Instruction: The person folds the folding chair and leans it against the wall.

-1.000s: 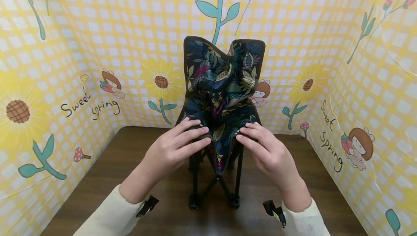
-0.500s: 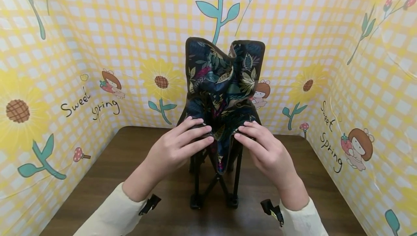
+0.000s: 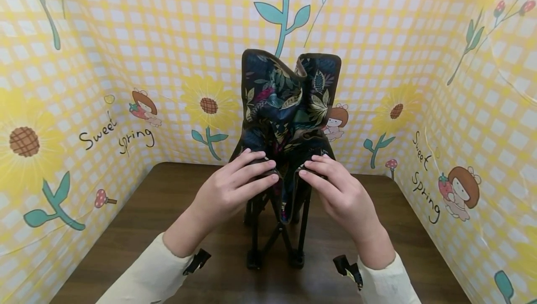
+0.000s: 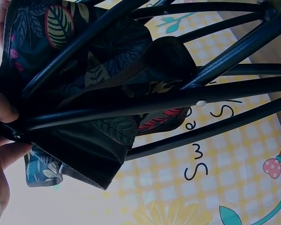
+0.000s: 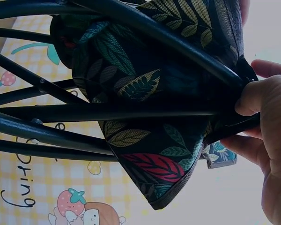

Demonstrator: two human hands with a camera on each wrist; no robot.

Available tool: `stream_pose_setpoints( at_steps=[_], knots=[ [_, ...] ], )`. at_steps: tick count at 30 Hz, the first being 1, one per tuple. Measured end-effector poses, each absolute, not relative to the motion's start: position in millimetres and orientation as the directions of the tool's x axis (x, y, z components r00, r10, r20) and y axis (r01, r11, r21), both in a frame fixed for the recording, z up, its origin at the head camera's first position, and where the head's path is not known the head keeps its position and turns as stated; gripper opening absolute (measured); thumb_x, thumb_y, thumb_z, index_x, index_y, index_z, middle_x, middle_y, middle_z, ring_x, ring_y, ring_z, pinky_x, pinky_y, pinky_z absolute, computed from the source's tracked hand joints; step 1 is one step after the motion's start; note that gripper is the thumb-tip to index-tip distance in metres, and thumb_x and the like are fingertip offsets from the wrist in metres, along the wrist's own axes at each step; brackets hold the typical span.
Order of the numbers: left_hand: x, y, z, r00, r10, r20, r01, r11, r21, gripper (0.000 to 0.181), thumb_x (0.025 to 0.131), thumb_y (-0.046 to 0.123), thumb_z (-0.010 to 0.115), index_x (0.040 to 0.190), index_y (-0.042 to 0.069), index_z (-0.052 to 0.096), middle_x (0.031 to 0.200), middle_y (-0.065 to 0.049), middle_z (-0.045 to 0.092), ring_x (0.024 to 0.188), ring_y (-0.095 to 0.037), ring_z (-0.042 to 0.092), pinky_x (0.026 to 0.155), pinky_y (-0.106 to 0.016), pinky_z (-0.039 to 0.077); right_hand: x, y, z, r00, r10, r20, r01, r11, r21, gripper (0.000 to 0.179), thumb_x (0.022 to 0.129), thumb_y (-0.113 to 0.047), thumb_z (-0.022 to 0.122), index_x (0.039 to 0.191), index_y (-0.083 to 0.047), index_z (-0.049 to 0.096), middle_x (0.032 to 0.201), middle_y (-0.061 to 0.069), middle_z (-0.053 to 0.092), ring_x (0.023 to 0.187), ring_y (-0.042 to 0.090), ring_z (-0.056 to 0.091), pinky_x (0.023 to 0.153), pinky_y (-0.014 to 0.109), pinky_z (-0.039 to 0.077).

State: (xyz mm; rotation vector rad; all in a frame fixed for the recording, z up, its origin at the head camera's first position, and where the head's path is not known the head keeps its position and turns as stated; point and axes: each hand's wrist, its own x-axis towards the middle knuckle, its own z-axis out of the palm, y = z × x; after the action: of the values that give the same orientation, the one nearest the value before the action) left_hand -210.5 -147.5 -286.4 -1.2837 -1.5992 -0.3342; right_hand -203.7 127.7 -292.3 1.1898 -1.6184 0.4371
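A small folding chair (image 3: pixel 272 94) with dark leaf-print fabric and black tube legs stands upright and partly folded. Its backrest is creased in the middle, and the seat sags into a point at the front. My left hand (image 3: pixel 228 187) grips the left front corner of the seat, fingers over the top. On the opposite corner, my right hand (image 3: pixel 346 194) holds on in the same way. Both wrist views show thumb and fingers around the corners where the black tubes (image 4: pixel 117 110) meet the fabric (image 5: pixel 154 166). The chair's back legs are mostly hidden in the head view.
The chair stands on a dark brown wooden table (image 3: pixel 168 257). Yellow checked cloth walls (image 3: pixel 105 38) with printed flowers rise behind it and at both sides. A black strap piece (image 3: pixel 197 262) hangs by the left sleeve, and another strap piece (image 3: pixel 348 270) by the right.
My hands have moved slightly toward each other, bringing the seat's front corners closer. The backrest's left edge has shifted inward, and the front legs stand a little nearer together.
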Motion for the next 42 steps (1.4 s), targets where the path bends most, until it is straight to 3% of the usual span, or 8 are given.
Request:
stream_pose_setpoints(
  at_steps=[12,42],
  knots=[
    [-211,-145,-286,0.064,0.558,0.827,0.855,0.396,-0.334,0.028,0.104,0.001,0.056,0.123,0.009,0.075,0.126,-0.013,0.072,0.12,-0.036,0.066,0.098,-0.059,0.053,-205,125,-292,-0.015,-0.482,0.876,-0.854,0.461,0.239,0.026,0.107,-0.007,0.053,0.124,-0.004,0.072,0.12,0.017,0.07,0.115,0.035,0.068,0.103,0.049,0.053],
    [-226,-137,-287,0.054,0.554,0.831,0.87,0.382,-0.312,0.03,0.101,-0.003,0.059,0.124,0.009,0.074,0.129,-0.013,0.071,0.12,-0.039,0.066,0.101,-0.06,0.051,-218,120,-289,-0.015,-0.491,0.871,-0.861,0.449,0.239,0.03,0.106,-0.003,0.051,0.128,-0.006,0.071,0.122,0.016,0.069,0.115,0.037,0.067,0.104,0.048,0.053]
  ],
)
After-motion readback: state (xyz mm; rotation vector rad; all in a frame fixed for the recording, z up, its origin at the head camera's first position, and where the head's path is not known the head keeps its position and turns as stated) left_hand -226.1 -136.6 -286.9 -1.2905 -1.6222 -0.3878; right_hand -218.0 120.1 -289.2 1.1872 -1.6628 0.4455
